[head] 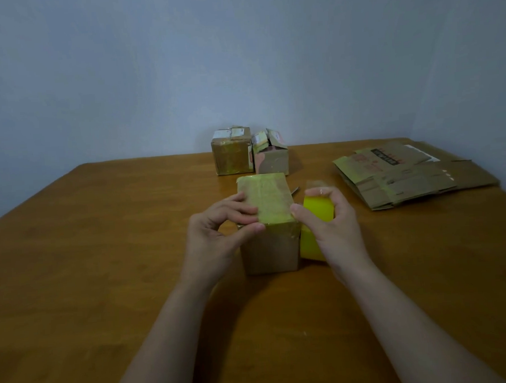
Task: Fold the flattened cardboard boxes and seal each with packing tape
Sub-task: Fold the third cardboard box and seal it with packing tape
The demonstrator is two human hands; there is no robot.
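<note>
Right now, at the wooden table (102,259), both my bare hands on one box.

Box in work: small cardboard box (267,223) stands upright at table centre, top face covered w/ yellowish tape, brown side facing me.

Left hand (218,226): fingers lie flat on the box top near its left edge, thumb pressed on the near top edge. Pressing, not wrapped round anything.

Right hand (327,216): closed round the yellow tape roll (318,214), held just beside the box's right side; thumb tip touches the box's top right corner.

Tape: roll is bright yellow, partly hidden by my fingers; whether a strip runs from roll to box, can't tell.

Far boxes: two folded boxes at the table's back edge, touching or nearly so. Left one (232,155) is shut and taped, w/ white labels on top. Right one (272,156) has its top flaps standing part open.

Flat stock: flattened cardboard boxes (407,173) lie in a loose pile at the right, well apart from my hands.

Small item: thin dark object (295,190) lies on the table behind the box; too small to identify.

Backdrop: plain bluish wall (237,59).
</note>
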